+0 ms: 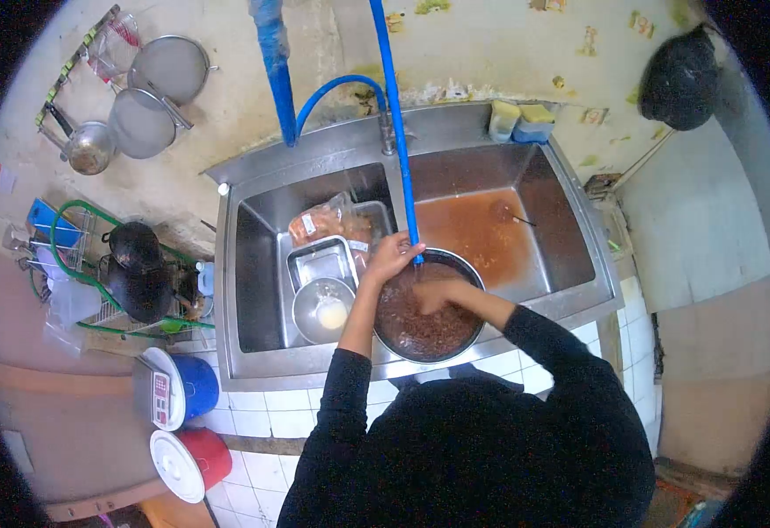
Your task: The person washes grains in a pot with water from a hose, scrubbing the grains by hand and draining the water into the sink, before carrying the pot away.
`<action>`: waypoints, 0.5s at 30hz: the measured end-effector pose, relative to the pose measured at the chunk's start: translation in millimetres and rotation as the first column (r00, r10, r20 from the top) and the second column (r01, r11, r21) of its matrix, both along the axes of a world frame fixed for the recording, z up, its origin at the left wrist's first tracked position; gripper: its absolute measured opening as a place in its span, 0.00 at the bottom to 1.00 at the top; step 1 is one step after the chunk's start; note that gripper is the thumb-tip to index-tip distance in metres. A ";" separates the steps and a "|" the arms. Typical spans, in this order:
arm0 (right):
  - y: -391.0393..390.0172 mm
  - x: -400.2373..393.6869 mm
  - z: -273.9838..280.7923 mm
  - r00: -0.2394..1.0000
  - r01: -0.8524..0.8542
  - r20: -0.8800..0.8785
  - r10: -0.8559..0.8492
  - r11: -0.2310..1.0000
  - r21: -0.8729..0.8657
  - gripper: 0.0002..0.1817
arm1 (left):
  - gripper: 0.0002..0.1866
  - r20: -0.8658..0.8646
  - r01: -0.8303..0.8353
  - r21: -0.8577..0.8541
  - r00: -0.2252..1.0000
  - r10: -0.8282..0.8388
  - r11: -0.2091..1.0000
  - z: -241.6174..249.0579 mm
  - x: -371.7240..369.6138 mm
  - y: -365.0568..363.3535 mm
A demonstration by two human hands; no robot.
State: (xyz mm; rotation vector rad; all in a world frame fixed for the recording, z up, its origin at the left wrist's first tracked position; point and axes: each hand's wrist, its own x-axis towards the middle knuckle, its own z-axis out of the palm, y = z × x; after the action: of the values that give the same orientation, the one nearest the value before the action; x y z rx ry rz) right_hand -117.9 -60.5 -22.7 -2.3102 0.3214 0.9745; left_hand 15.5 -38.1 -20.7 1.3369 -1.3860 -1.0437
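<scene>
My left hand [393, 257] is closed around the lower end of a blue hose [400, 132], which hangs down over a round dark-rimmed pan [429, 343]. Brownish liquid fills the pan, which sits at the front of the sink's divider. My right hand [437, 296] reaches into that liquid. Its fingers are blurred and partly hidden, so their pose cannot be made out.
In the left basin lie packaged food [321, 220], a metal tray [321, 261] and a metal bowl [304, 310]. Brown water [473, 229] stands in the right basin. Sponges [534, 119] rest on the back ledge. Blue [198, 387] and red [211, 453] buckets are at left.
</scene>
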 end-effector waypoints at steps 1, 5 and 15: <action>3.2 -17.6 14.6 1.000 -0.008 -0.007 0.008 1.000 0.000 0.28 | 0.14 -0.007 -0.008 0.000 1.000 0.008 1.000 -0.7 0.5 -0.6; 36.5 -50.2 63.0 0.883 -0.297 0.259 0.392 0.893 -0.338 0.47 | 0.19 0.068 -0.034 0.006 0.997 0.033 0.999 15.4 -4.0 4.6; 35.8 -11.3 -43.4 0.734 0.134 0.648 0.203 0.892 -0.432 0.12 | 0.19 0.073 -0.045 0.030 0.996 0.043 0.999 14.9 -6.1 5.8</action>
State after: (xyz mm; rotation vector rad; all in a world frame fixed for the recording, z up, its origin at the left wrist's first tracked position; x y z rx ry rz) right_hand -129.2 -24.7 -66.1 -2.9186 0.1993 -0.0235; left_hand 9.4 -32.3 -5.8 1.4347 -1.3919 -1.0004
